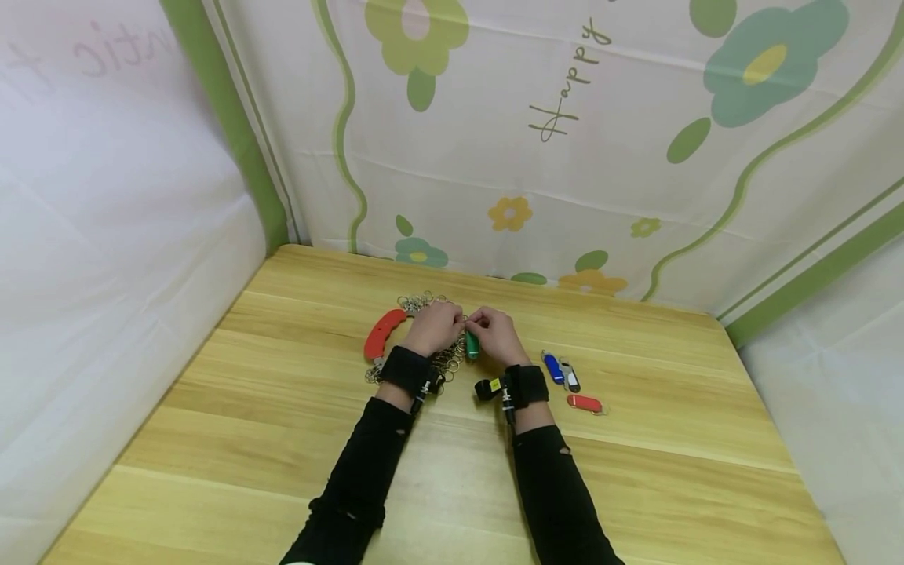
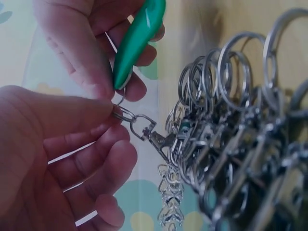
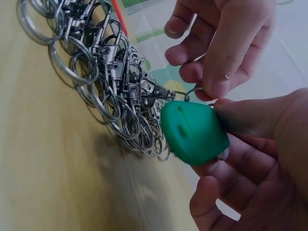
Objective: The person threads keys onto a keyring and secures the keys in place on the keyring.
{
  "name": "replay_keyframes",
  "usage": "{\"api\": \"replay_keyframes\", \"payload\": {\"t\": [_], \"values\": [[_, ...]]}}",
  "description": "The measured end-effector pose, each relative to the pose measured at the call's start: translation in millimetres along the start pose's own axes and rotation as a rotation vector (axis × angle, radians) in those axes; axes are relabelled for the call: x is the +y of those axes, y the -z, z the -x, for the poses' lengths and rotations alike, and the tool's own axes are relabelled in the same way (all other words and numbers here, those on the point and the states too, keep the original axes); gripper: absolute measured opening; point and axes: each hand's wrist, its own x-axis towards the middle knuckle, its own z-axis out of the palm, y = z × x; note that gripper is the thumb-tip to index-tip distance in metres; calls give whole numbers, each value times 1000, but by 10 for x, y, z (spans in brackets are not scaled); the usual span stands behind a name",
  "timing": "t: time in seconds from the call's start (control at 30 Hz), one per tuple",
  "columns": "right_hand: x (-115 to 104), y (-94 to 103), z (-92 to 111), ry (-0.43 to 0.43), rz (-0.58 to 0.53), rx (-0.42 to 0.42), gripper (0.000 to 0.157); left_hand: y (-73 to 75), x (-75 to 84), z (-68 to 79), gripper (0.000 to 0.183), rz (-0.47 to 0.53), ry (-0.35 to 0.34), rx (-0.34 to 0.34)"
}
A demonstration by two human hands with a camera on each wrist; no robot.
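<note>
My left hand pinches a metal key ring between thumb and forefinger. The ring hangs from a swivel clasp that belongs to a dense bunch of clasps and rings. Close beside it, my right hand holds a green key tag by its ring end. The tag's thin wire ring reaches the key ring at the left fingertips; the thumbs hide part of where they meet. At the bunch's left, a curved red handle lies on the wooden table.
Right of my right hand lie a blue key tag, a black-and-white key tag and a red key tag. A floral cloth hangs behind the table, with white cloth walls at both sides.
</note>
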Motion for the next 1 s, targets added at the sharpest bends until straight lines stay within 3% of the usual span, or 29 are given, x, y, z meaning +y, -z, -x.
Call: {"api": "replay_keyframes", "payload": {"t": [0.37,0.8,1.0], "values": [[16,7,0,-50,-29,17,12,8,-47,-14,18,7,-37,-38],[13,5,4,-33,-53,-7,11,0,-5,9,24,-7,-12,-58],[22,3,-5,-29,-50,-8,12,-1,-15,3,16,30,15,-60]]}}
